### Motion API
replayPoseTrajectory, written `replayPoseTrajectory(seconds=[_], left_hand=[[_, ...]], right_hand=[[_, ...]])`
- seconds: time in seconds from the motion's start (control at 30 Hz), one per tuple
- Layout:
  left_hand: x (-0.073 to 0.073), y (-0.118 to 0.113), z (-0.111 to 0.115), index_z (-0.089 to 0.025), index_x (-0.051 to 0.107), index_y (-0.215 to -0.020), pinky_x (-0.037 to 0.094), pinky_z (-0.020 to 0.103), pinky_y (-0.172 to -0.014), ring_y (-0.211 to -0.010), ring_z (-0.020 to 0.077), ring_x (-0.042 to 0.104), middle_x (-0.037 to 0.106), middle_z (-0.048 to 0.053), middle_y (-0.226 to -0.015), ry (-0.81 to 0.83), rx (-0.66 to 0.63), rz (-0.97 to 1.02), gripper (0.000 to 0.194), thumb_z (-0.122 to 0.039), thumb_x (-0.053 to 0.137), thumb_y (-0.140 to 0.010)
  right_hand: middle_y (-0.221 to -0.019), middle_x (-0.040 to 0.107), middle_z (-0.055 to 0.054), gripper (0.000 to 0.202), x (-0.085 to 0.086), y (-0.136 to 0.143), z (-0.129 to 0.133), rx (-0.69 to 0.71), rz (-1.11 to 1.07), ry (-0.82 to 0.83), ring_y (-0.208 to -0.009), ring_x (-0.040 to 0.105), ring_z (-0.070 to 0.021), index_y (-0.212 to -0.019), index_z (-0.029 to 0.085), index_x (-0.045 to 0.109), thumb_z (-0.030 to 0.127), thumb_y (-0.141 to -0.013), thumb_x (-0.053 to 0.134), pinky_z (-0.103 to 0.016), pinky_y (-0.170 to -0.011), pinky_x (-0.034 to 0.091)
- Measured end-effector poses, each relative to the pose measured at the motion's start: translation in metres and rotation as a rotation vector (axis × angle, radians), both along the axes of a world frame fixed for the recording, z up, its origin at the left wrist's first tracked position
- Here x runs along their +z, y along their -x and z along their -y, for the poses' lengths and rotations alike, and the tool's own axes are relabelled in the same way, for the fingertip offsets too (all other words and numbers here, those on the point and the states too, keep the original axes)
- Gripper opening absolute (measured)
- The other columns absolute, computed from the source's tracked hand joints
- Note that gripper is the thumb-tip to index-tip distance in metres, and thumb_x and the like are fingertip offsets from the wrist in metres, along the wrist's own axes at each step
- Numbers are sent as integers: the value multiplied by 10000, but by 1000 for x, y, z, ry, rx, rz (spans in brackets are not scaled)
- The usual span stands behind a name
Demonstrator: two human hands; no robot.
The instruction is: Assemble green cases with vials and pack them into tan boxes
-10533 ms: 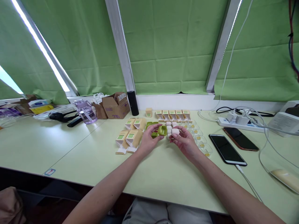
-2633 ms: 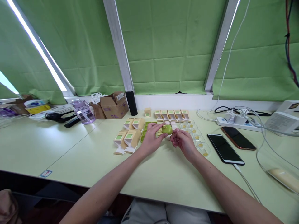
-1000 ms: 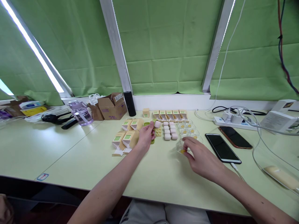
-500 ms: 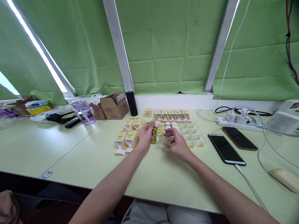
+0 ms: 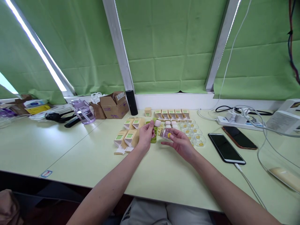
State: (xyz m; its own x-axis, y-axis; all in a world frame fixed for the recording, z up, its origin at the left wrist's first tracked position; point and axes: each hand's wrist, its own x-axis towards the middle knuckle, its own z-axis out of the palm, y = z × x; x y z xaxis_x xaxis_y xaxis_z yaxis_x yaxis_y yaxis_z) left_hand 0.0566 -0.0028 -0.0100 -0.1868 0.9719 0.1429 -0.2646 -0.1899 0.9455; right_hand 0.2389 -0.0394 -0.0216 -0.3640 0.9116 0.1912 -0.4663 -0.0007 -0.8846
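My left hand [image 5: 146, 135] is closed, pinching a small piece with a pinkish-white body [image 5: 157, 123] and a light green end. Beneath and beside it is a green tray [image 5: 153, 139], partly covered by the fingers. In my right hand [image 5: 181, 143] is a clear plastic case [image 5: 164, 133], tilted, with a yellow dot showing near the thumb. Small yellow stickers [image 5: 160, 130] lie between the hands. Just beyond the right hand stand more pinkish-white pieces [image 5: 174, 124]. To its right sit several clear cases with yellow centres [image 5: 200, 144].
Several opened tan boxes [image 5: 131, 137] stand left of my left hand, and a row of similar boxes [image 5: 172, 115] lines the back. Two phones [image 5: 226, 148] [image 5: 239, 137], a power strip [image 5: 241, 122] and loose cables lie right. A purple jug [image 5: 83, 112] and cardboard box [image 5: 114, 107] stand left.
My right hand has turned the clear case over, so the yellow dot now shows by the thumb, and some fingers have straightened. My left hand stays nearly in place with its piece.
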Motion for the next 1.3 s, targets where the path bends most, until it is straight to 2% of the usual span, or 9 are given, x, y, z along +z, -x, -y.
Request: replayPoseTrajectory(seconds=[0.13,0.3,0.4,0.53,0.7,0.8,1.0,1.2,1.3], left_hand=[[-1,0,0,-146,613,-720,274,181,-430,-477,41,358,414,-65,-585,14,15,-12,655,-761,834,-676],[-3,0,-1,-141,619,-719,263,178,-427,-471,35,344,410,-68,-585,12,14,-9,663,-767,834,-668],[-4,0,-1,-144,621,-720,264,183,-427,-468,39,348,403,-71,-577,9,9,-5,652,-756,839,-672],[-5,0,0,-140,636,-734,276,193,-437,-474,44,342,401,-72,-568,-5,1,-11,643,-754,823,-697],[-6,0,-1,-146,635,-742,261,191,-437,-480,47,332,396,-72,-564,-6,-4,-17,646,-765,815,-697],[-6,0,-1,-148,622,-732,272,190,-441,-475,42,333,392,-73,-570,2,-3,-25,652,-769,815,-693],[-7,0,-1,-147,620,-739,274,186,-441,-467,36,329,379,-77,-580,-11,4,-38,641,-759,809,-712],[-5,0,1,-155,615,-729,273,190,-434,-457,39,355,398,-73,-581,-10,19,-49,644,-769,810,-698],[-5,0,0,-155,624,-734,273,190,-430,-452,38,361,409,-73,-585,-15,17,-50,638,-763,813,-697]], right_hand=[[-1102,775,-79,344,1,-5,-2,106,-224,126,-964,764,-266,-1160,233,721,335,-837,785,-412,-784,609],[-1054,808,-85,263,-2,-5,-5,72,-323,180,-839,733,-193,-1131,246,731,321,-880,749,-317,-699,576],[-1030,812,-73,233,-2,-3,-4,30,-317,188,-843,731,-178,-1039,235,744,392,-873,790,-287,-681,590],[-1143,802,-55,326,1,-2,1,0,-234,186,-918,779,-221,-986,240,729,485,-815,861,-306,-650,638],[-1150,801,-48,481,-1,1,2,-97,-185,226,-838,811,-240,-1073,266,678,386,-707,966,-325,-614,662],[-1173,789,-26,578,-4,3,0,-138,-177,209,-889,817,-252,-1168,309,667,342,-683,980,-336,-648,673],[-1355,695,-29,698,-3,1,3,-106,-159,154,-987,782,-246,-1288,373,689,297,-653,971,-363,-726,675],[-1544,551,-12,701,1,2,8,-124,-97,90,-1033,712,-212,-1279,395,728,282,-622,945,-358,-775,654],[-1534,568,-5,665,2,4,9,-137,-63,57,-1001,671,-185,-1246,379,751,252,-618,926,-355,-807,639]])
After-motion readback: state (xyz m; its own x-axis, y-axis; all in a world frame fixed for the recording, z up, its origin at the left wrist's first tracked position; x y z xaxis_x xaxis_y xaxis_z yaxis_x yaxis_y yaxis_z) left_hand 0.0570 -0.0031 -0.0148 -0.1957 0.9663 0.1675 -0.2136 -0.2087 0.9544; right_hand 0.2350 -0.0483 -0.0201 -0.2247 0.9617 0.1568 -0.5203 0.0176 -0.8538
